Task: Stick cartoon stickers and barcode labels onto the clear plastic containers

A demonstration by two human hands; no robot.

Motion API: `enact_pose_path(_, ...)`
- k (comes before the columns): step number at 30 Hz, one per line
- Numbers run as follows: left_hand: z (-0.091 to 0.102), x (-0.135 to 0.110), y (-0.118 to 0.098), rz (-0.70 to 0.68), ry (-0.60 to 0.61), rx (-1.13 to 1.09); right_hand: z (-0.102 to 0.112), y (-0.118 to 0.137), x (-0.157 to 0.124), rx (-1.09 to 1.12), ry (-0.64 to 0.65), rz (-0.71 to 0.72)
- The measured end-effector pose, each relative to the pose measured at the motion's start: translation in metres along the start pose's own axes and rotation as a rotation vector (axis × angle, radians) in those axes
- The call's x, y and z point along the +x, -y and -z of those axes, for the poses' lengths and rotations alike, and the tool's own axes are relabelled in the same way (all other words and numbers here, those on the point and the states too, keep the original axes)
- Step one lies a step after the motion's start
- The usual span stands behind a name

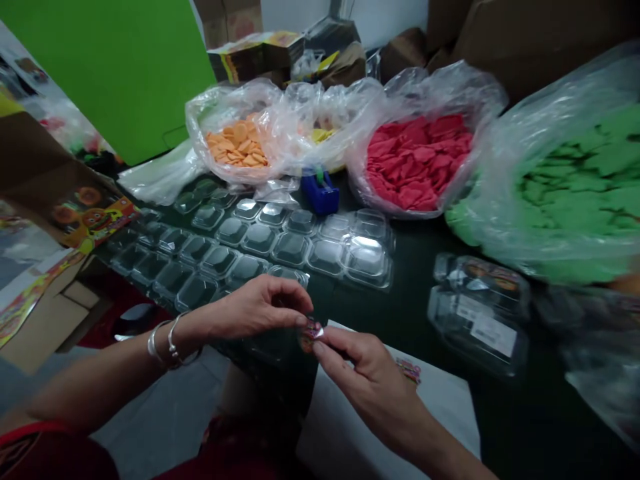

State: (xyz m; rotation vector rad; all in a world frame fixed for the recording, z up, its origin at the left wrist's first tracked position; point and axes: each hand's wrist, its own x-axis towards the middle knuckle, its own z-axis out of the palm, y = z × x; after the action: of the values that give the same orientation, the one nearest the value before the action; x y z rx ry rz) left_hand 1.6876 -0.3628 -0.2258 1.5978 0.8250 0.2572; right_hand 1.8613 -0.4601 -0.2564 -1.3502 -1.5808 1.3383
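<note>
Your right hand (377,373) pinches the printed sticker (307,341); keep to its edge. Your left hand (253,305) touches alongside, grip unclear.

Left hand (255,307) half-curled, thumb stretched toward the right; right hand (377,380) pinching, thumb against forefinger. Forearms (107,373) bare, angled inward.

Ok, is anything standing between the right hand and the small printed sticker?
Nothing visible does: the right hand already pinches the small printed sticker between thumb and finger. The left hand is at its upper edge, not in between. The white sheet lies below the right hand.
</note>
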Motion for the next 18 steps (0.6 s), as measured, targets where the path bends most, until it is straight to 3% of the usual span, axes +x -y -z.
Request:
enact_pose_path(3,0.008,-0.015,0.003,0.003,-0.103,0.027,-0.009,0.004,0.0,-0.036,0.048,0.003)
enact_pose_path(8,0.006,-0.029,0.011,0.124,0.065,-0.098,-0.021,0.003,-0.005,-0.004,0.088,-0.047)
enact_pose_path(14,0.0,-0.032,0.027,0.118,0.105,-0.191,-0.036,0.002,-0.005,-0.033,0.07,-0.016)
enact_pose_path(18,0.001,-0.031,0.028,0.073,0.119,-0.136,-0.037,0.005,-0.003,-0.011,0.065,-0.039)
